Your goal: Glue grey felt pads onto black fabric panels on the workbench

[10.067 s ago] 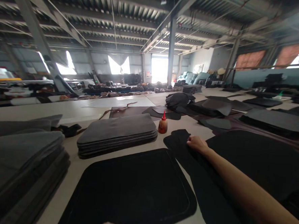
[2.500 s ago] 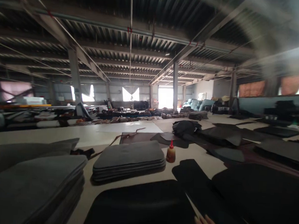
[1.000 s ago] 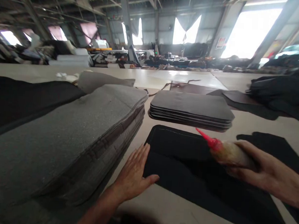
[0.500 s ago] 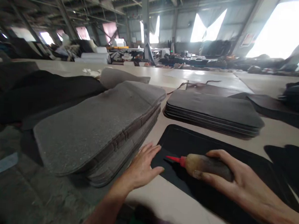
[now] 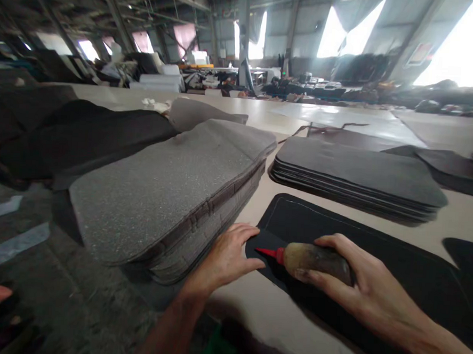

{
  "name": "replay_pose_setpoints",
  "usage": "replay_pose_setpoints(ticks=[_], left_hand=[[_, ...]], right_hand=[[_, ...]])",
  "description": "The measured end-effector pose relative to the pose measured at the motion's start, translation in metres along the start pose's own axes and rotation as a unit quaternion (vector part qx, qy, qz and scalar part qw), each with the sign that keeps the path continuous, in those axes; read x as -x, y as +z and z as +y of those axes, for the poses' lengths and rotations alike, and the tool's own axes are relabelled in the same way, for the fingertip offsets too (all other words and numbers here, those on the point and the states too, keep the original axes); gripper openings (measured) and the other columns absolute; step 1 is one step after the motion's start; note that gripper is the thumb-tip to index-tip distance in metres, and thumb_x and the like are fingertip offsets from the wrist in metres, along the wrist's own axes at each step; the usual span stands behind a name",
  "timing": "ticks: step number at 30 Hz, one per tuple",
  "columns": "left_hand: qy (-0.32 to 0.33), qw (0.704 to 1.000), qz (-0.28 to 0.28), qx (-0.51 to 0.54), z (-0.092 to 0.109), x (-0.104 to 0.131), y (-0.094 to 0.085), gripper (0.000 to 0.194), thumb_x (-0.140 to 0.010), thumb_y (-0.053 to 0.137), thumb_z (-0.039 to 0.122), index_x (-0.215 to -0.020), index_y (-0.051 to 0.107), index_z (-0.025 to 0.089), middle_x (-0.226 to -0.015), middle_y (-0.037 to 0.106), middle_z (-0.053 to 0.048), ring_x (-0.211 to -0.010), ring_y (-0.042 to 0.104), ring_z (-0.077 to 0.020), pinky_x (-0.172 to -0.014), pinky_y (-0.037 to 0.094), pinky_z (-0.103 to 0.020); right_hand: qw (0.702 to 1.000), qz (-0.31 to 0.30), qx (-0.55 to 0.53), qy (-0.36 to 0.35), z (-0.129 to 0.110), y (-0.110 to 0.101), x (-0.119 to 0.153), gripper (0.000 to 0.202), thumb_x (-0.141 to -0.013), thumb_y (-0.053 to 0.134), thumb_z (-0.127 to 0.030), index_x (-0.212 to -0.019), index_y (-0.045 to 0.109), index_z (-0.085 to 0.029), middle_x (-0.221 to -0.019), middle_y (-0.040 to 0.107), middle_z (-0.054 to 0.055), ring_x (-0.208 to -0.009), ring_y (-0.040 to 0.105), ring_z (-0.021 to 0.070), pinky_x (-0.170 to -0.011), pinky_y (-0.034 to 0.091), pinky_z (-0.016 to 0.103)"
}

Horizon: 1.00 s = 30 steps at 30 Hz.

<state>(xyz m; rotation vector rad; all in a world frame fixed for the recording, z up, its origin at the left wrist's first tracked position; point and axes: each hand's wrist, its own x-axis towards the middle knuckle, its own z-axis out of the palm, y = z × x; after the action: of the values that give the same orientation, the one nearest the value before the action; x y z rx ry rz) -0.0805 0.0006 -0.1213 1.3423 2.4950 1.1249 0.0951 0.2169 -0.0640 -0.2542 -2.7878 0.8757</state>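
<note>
A squeeze glue bottle [image 5: 295, 257] with a red pointed nozzle lies on its side in my right hand [image 5: 360, 283], fingers wrapped round its dark, stained body. Its tip points left, just over the near left corner of a black rounded panel [image 5: 337, 236]. A thin pale line runs along that panel's far edge. My left hand [image 5: 229, 256] rests at the panel's left end, thumb and fingers apart, holding nothing. Close beside it on the left rises a tall stack of grey rounded panels [image 5: 171, 189].
Beyond the black panel sits a second stack of dark panels [image 5: 357, 171]. Dark sheets [image 5: 102, 142] lie at the left, and another black piece [image 5: 466, 260] is at the right. The pale tabletop [image 5: 260, 312] ends near me; scraps [image 5: 20, 244] lie on the floor.
The view has turned slightly left, so things appear further right. The bottle's nozzle has come closer to my left hand and the panel's left edge. Both hands keep their shape.
</note>
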Motion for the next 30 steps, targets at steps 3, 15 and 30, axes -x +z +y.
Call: replay_pose_setpoints(ticks=[3,15,30], left_hand=[[0.004,1.000,0.005,0.004,0.000,0.001,0.000,0.070,-0.062,0.094,0.025,-0.125,0.067,0.011,-0.133,0.067,-0.014,-0.127,0.058,-0.0275,-0.113,0.046,-0.042],[0.007,1.000,-0.002,0.014,-0.006,0.001,0.001,0.068,-0.064,0.094,0.029,-0.125,0.068,0.014,-0.133,0.067,-0.013,-0.130,0.057,-0.0277,-0.116,0.044,-0.044],[-0.003,1.000,-0.001,0.016,-0.002,0.001,0.000,0.068,-0.061,0.095,0.025,-0.123,0.068,0.013,-0.134,0.066,-0.015,-0.130,0.057,-0.0283,-0.115,0.044,-0.045]], right_hand=[[0.999,0.001,0.005,-0.034,-0.004,0.006,-0.005,0.028,-0.092,0.062,-0.040,-0.115,0.057,-0.025,-0.102,0.063,0.001,-0.086,0.064,0.0188,-0.072,0.052,0.031],[0.990,-0.013,0.061,-0.127,-0.016,0.004,-0.020,0.019,-0.095,0.059,-0.031,-0.112,0.053,-0.025,-0.101,0.056,0.001,-0.083,0.058,0.0185,-0.071,0.046,0.033],[0.973,-0.051,0.108,-0.195,-0.040,-0.010,-0.030,0.009,-0.096,0.052,-0.022,-0.104,0.054,-0.021,-0.095,0.054,0.003,-0.080,0.050,0.0191,-0.069,0.039,0.033]])
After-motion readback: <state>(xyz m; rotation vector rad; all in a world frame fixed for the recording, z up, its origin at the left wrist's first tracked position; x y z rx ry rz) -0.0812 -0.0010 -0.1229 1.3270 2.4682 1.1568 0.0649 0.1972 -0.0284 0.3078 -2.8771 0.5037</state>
